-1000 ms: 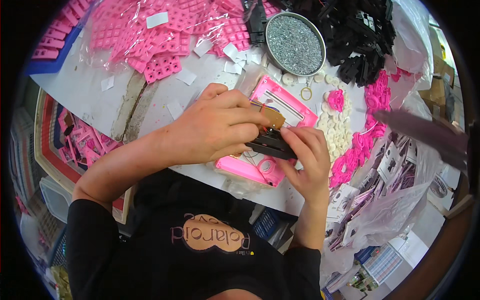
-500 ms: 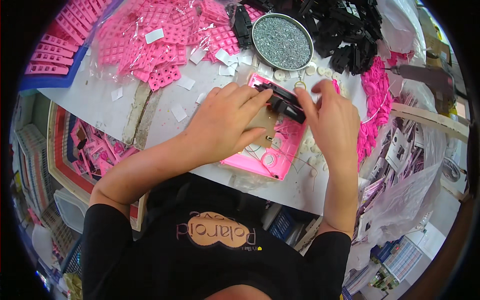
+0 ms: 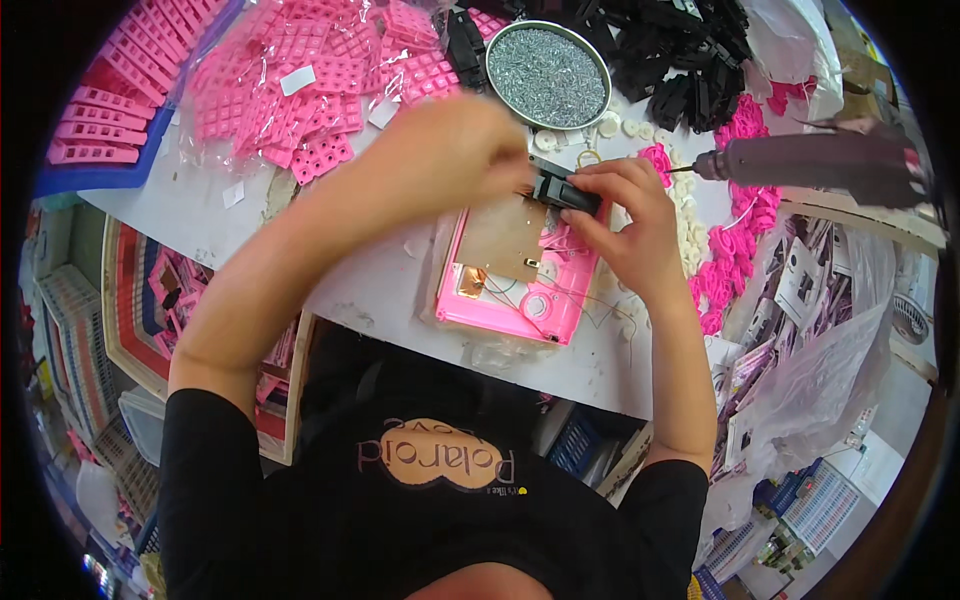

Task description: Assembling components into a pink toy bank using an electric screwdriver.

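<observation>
A pink plastic casing [image 3: 563, 322] lies on the table in front of me, with a brown board [image 3: 500, 240], thin wires and a small copper-coloured piece inside. Across its far end sits a long black plastic part [image 3: 570, 193]. My right hand [image 3: 637, 222] grips the right end of that part, thumb on the near side and fingers over the far side. Smeared by motion, my left hand [image 3: 470, 150] is above the casing's far left, close to the black part's left end; its fingers look curled, but their hold is unclear.
Beyond the casing stands a round tin of small screws [image 3: 548, 75]. Black plastic parts [image 3: 690, 60] are heaped at the far right, pink button sheets [image 3: 300, 90] at the far left. An electric screwdriver [image 3: 800, 165] juts in from the right, above pink pieces [image 3: 735, 250] and white discs.
My left hand has lifted off the board and moved away from me, uncovering the casing's left side. My right hand has lowered onto the black part. The screwdriver has come further left.
</observation>
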`<state>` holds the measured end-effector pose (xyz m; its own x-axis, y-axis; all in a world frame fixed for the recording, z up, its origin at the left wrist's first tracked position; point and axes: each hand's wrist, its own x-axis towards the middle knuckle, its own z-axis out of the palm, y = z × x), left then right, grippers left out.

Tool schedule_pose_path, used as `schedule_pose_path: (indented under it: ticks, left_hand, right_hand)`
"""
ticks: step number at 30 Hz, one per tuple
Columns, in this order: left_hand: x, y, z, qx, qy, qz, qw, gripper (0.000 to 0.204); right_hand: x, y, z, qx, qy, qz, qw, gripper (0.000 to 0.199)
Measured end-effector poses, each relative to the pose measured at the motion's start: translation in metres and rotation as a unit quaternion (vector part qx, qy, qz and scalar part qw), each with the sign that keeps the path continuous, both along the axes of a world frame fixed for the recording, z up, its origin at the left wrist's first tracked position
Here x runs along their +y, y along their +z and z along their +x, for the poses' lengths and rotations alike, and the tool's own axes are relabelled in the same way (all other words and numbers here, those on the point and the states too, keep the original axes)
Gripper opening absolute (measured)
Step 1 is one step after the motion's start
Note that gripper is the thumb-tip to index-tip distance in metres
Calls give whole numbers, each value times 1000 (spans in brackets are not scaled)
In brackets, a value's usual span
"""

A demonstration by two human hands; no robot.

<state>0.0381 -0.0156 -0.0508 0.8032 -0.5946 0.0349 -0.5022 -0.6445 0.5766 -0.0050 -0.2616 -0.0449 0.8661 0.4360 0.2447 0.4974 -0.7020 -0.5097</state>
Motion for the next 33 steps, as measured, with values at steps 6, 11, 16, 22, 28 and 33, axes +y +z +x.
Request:
schedule_pose_path:
  ticks: [6, 11, 16, 22, 28, 33]
  left_hand:
    - [-44, -41, 87, -202, 29, 150, 967, 17]
    - [-47, -49, 88, -267, 33, 87, 959, 19]
    - [-54, -27, 95, -182, 45, 121, 975, 21]
    - [-24, -6, 19, -222, -45, -125, 966, 11]
    - [-18, -5, -47, -113, -63, -235, 963, 14]
    - [-23, -1, -56, 6, -33, -301, 953, 11]
  right_hand:
    - [-11, 1, -4, 88, 7, 42, 995, 37]
    - [15, 53, 7, 147, 17, 465, 873, 87]
    - [25, 83, 25, 207, 145, 475, 843, 84]
    - [20, 76, 16, 215, 56, 495, 840, 85]
    - [44, 95, -4, 115, 47, 540, 832, 82]
    - [52, 70, -19, 112, 91, 556, 818, 79]
